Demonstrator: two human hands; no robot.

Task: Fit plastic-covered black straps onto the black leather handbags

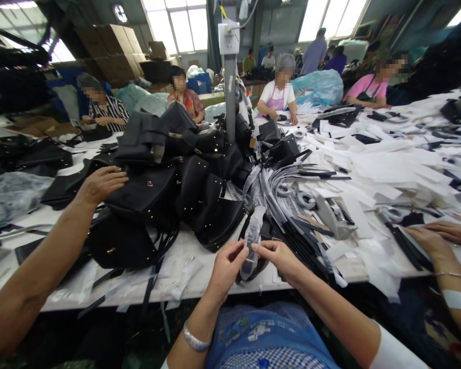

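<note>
My left hand point(227, 267) and my right hand point(279, 259) meet at the near edge of the white table point(200, 284). Both pinch a clear plastic sleeve point(252, 237) that wraps a black strap; the sleeve stands up between my fingertips. Just behind it lies a fan of several plastic-wrapped black straps point(280, 197). A heap of black handbags point(176, 179) fills the table to the left of my hands.
A co-worker's arm reaches from the left, its hand point(102, 183) on a handbag. Another person's hands point(438, 237) rest at the right on black pieces. White paper sheets point(384, 164) cover the right side. A grey post point(230, 87) rises mid-table. Several people work at the far side.
</note>
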